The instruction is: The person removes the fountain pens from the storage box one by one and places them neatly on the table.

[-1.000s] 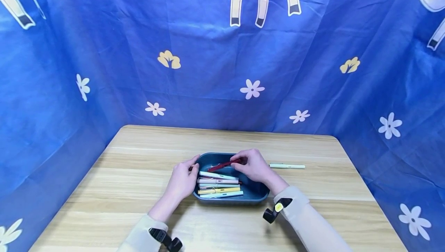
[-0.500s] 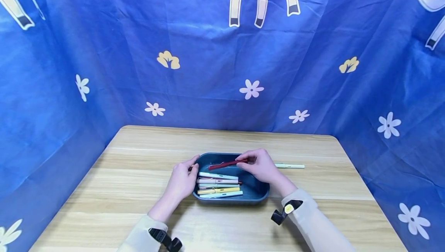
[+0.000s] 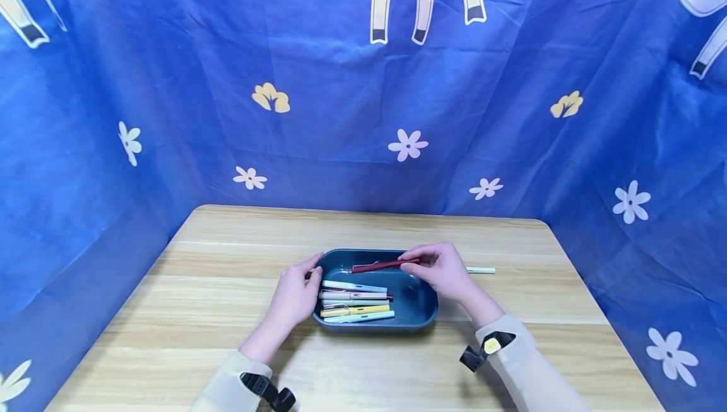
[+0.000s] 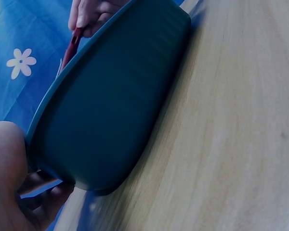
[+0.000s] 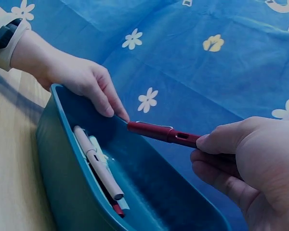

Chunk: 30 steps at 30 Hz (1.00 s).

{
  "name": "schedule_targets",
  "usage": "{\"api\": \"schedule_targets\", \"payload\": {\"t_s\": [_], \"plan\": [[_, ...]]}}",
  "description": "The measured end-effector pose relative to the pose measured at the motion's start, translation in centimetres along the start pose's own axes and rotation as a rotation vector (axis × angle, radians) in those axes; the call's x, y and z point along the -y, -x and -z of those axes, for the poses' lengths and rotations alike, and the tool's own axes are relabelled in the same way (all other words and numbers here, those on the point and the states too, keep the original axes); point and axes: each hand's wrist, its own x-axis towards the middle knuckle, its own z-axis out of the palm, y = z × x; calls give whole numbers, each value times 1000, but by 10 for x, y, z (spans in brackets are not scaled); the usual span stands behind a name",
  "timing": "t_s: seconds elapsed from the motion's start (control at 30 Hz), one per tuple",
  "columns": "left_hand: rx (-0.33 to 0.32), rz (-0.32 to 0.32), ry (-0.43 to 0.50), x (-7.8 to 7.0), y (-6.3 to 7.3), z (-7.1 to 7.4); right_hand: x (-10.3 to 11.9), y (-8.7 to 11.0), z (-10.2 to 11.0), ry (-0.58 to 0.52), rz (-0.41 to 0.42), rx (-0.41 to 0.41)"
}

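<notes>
A dark red pen with a wire clip is pinched between the thumb and fingers of my right hand, above the far right part of a dark teal bin. My left hand grips the bin's left end, thumb at the rim and fingers against the outer wall, as the left wrist view shows. Inside the bin several pens lie side by side toward the left. Among them are a yellow pen, a pinkish-white pen and a pale mint pen. A second dark red pen lies partly hidden beneath these.
On the wooden table, right of the bin, lies another pale green pen, mostly hidden behind my right hand. A blue patterned cloth hangs behind the table and along both sides.
My right hand has moved to the right with the red pen, which now lies flatter over the bin. It covers more of the pale green pen. My left hand keeps its hold.
</notes>
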Motion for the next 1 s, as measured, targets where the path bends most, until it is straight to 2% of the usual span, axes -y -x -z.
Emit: {"api": "schedule_targets", "payload": {"t_s": [0.27, 0.7, 1.0], "plan": [[-7, -7, 5, 0, 1, 0, 4, 10, 16, 16, 21, -57], [3, 1, 12, 0, 1, 1, 6, 26, 44, -103, 42, -143], [6, 4, 9, 1, 0, 1, 1, 41, 68, -52, 59, -181]]}}
